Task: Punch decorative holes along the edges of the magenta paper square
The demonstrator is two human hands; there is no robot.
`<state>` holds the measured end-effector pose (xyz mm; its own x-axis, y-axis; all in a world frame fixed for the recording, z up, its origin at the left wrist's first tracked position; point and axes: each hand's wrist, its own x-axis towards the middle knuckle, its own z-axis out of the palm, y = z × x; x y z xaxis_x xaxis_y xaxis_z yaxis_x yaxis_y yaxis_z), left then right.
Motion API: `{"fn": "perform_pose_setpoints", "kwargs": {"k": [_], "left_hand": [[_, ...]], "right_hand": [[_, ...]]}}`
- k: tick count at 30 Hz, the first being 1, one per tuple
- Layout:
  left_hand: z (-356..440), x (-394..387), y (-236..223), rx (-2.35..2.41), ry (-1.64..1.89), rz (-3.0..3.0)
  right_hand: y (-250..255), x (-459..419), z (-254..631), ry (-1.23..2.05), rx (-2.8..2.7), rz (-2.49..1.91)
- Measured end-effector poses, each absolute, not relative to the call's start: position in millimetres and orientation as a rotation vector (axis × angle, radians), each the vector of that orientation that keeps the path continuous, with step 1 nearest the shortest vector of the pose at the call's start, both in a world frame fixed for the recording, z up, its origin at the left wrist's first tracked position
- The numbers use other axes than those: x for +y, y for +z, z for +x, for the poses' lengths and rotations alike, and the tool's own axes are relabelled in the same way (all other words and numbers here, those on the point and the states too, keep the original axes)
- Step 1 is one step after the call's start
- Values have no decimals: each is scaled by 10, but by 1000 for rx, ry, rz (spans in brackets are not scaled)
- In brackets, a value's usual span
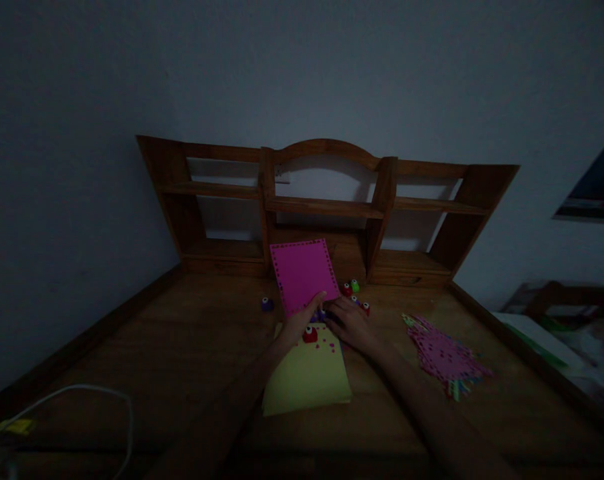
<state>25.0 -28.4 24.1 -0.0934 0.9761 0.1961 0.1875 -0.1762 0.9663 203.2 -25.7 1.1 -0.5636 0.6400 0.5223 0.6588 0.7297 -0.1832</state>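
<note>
A pink paper sheet (302,273), with small holes punched along its edges, leans up in front of the shelf. My left hand (299,325) grips its lower edge, thumb on top. Between my hands a purple paper punch (318,316) sits at the sheet's lower right edge, and the curled fingers of my right hand (351,321) are closed on it, partly covering it. A red paper punch (310,334) rests beside my left hand on a stack of yellow paper (307,380). Small pink cut-outs (332,347) lie scattered on the yellow paper.
Several more punches (355,287) stand right of the sheet, and a purple one (267,304) left of it. A pile of punched pink strips (445,353) lies at the right. The wooden shelf (327,208) closes off the back. A white cable (97,388) loops at the left front.
</note>
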Motion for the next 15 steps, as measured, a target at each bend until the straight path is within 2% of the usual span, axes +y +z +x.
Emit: {"fn": "perform_pose_setpoints", "kwargs": {"k": [9, 15], "left_hand": [[260, -279, 183, 1116, 1394, 1459], [292, -282, 188, 1059, 1427, 1436]], "right_hand": [[-212, -163, 2012, -121, -2337, -1104], [-188, -171, 2005, -33, -2286, -1061]]}}
